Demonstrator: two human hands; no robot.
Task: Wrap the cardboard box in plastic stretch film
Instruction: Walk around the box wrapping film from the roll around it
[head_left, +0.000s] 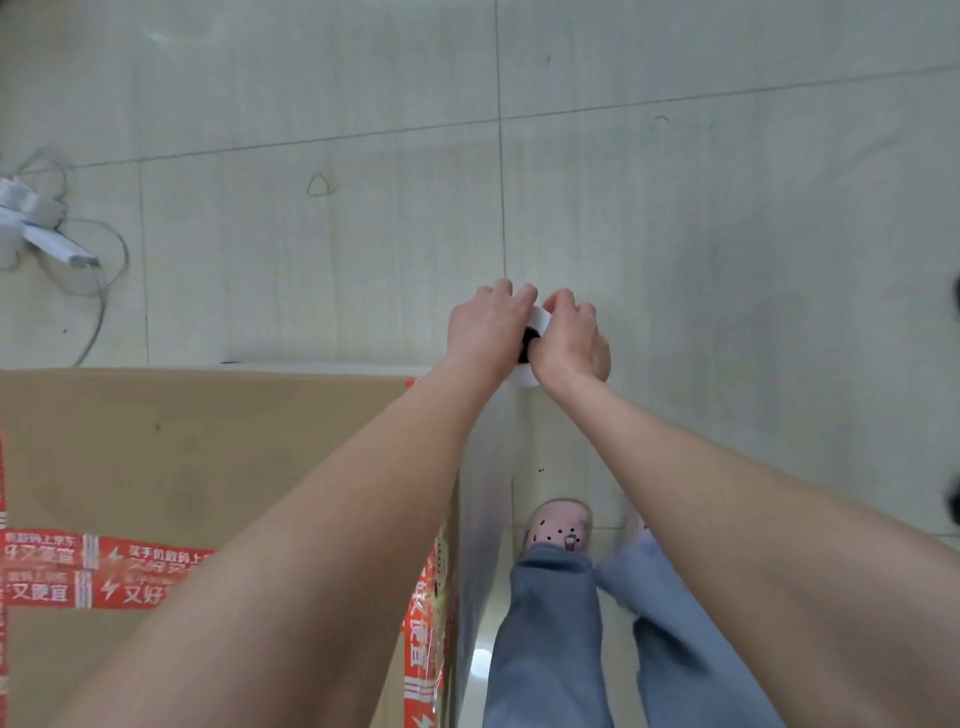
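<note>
A large brown cardboard box (197, 457) with red printed tape fills the lower left. Clear stretch film (488, 519) runs down its right side from a white roll (537, 317) with a dark core, held upright just past the box's far right corner. My left hand (485, 332) grips the roll from the left and my right hand (574, 340) grips it from the right, fingers curled over its top. Most of the roll is hidden by both hands.
The floor is pale tile. A white power strip with a grey cable (47, 234) lies at the far left. My legs in blue trousers (597, 634) and slippered feet stand right of the box. Dark objects (955, 296) sit at the right edge.
</note>
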